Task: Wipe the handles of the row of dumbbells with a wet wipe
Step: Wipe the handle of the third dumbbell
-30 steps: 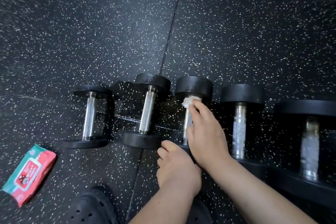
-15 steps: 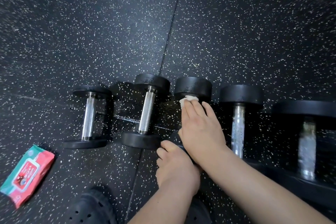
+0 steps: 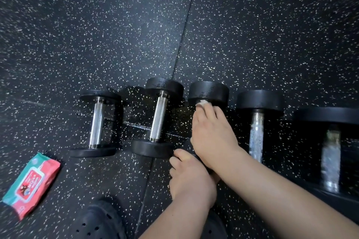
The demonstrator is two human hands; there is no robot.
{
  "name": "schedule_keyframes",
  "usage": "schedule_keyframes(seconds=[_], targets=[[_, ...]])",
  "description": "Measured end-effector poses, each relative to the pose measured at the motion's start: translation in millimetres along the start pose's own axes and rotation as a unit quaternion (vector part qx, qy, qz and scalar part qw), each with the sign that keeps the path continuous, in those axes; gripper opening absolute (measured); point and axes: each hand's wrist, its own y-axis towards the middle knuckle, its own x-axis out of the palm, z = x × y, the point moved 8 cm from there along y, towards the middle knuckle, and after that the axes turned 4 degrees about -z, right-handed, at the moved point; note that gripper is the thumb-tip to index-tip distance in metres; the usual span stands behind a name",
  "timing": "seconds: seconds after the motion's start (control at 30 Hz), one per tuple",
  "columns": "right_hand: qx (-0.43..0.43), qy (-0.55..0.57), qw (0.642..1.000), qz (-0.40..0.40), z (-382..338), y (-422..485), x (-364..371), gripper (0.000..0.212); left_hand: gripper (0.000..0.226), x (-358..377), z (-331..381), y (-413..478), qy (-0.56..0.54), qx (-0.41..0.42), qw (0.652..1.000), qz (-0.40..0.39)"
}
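right hand (image 3: pixel 211 137) clasps wet wipe (image 3: pixel 202 103) at far end of third dumbbell (image 3: pixel 208 91); handle axis runs back toward wrist; left hand (image 3: pixel 190 176) grips near end.

Left of the left hand (image 3: pixel 191 178), a handle (image 3: pixel 157 120) is shiny knurled metal, its heads (image 3: pixel 153 148) matt black; the floor (image 3: pixel 116 35), speckled rubber.

Open floor (image 3: pixel 116 35) beyond the dumbbells (image 3: pixel 158 120), narrow gaps between their heads, wipe pack (image 3: pixel 31 184) lower left
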Motion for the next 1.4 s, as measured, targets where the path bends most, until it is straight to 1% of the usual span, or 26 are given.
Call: schedule_keyframes(seconds=[0.1, 0.17, 0.2, 0.27, 0.33, 0.37, 0.47, 0.6, 0.73, 0.77, 0.8, 0.87, 0.9, 0.97, 1.0, 1.03, 1.07, 1.13, 1.2, 1.33, 1.37, 1.4], targets=[[-0.007, -0.024, 1.000, -0.008, -4.5, 6.4, 1.3, 0.051, 0.094, -0.2, -0.8, -1.4, 0.000, 0.000, 1.000, 0.000], [0.002, -0.001, 1.000, -0.002, -3.3, 6.3, 1.9, 0.051, 0.092, -0.6, -1.2, -0.8, 0.000, -0.003, 1.000, 0.001], [0.009, 0.024, 1.000, 0.013, -1.5, 5.6, 2.0, 0.051, 0.091, -1.2, -1.2, 0.0, 0.001, -0.003, 1.000, 0.003], [0.024, 0.088, 0.993, 0.072, 4.4, 1.6, 0.9, 0.050, 0.089, -1.2, -1.4, 1.4, 0.006, -0.006, 1.000, 0.009], [0.039, 0.160, 0.977, 0.132, 10.3, -3.4, 2.7, 0.051, 0.085, -0.5, -1.7, 2.0, 0.009, -0.007, 1.000, 0.014], [0.046, 0.195, 0.969, 0.147, 12.6, -5.4, 5.2, 0.054, 0.082, 0.0, -1.7, 2.2, 0.009, -0.007, 1.000, 0.018], [0.057, 0.296, 0.939, 0.165, 16.3, -12.7, 10.4, 0.062, 0.078, 0.6, -2.2, 2.6, 0.013, 0.000, 1.000, 0.019], [0.086, 0.416, 0.886, 0.183, 23.9, -20.3, 17.2, 0.054, 0.086, -0.9, -2.4, 3.3, 0.021, 0.013, 1.000, 0.008], [0.137, 0.529, 0.807, 0.223, 32.4, -23.9, 22.9, 0.045, 0.093, -0.7, -2.6, 3.8, 0.021, 0.016, 1.000, 0.016], [0.161, 0.564, 0.776, 0.231, 38.7, -24.2, 24.3, 0.042, 0.097, -0.4, -2.9, 4.4, 0.021, 0.017, 0.999, 0.020], [0.190, 0.609, 0.736, 0.226, 45.9, -21.8, 31.7, 0.038, 0.103, 0.0, -3.3, 5.2, 0.018, 0.017, 0.999, 0.025], [0.246, 0.699, 0.644, 0.187, 58.2, -14.8, 49.7, 0.027, 0.115, 0.2, -4.1, 6.2, 0.009, 0.015, 0.999, 0.033], [0.261, 0.751, 0.583, 0.167, 61.0, -10.3, 58.9, 0.021, 0.120, 0.4, -4.2, 6.4, 0.008, 0.015, 0.999, 0.035], [0.265, 0.850, 0.434, 0.137, 60.1, -2.7, 72.1, 0.012, 0.123, 0.8, -3.8, 6.3, 0.012, 0.018, 0.999, 0.040], [0.263, 0.880, 0.375, 0.128, 58.6, 0.3, 75.4, 0.010, 0.123, 0.9, -3.2, 6.0, 0.016, 0.020, 0.999, 0.043], [0.265, 0.896, 0.335, 0.121, 56.8, 2.9, 76.8, 0.011, 0.123, 0.4, -3.3, 5.5, 0.018, 0.020, 0.999, 0.046], [0.269, 0.905, 0.308, 0.115, 54.7, 4.7, 78.1, 0.012, 0.123, 0.4, -3.1, 5.5, 0.021, 0.020, 0.998, 0.049], [0.282, 0.911, 0.282, 0.109, 52.2, 8.7, 80.6, 0.013, 0.124, 0.4, -3.4, 5.6, 0.024, 0.018, 0.998, 0.049], [0.294, 0.909, 0.276, 0.108, 51.0, 12.0, 81.6, 0.010, 0.124, 0.0, -3.8, 5.7, 0.023, 0.015, 0.998, 0.048], [0.316, 0.899, 0.286, 0.096, 48.3, 17.1, 89.5, 0.004, 0.122, -0.9, -3.1, 6.2, 0.025, 0.013, 0.998, 0.050], [0.320, 0.895, 0.298, 0.089, 47.5, 18.4, 91.4, 0.002, 0.122, -0.9, -3.0, 5.9, 0.026, 0.012, 0.998, 0.050], [0.323, 0.889, 0.313, 0.080, 46.7, 20.9, 96.1, 0.004, 0.122, -0.6, -2.9, 5.8, 0.026, 0.012, 0.998, 0.051]])
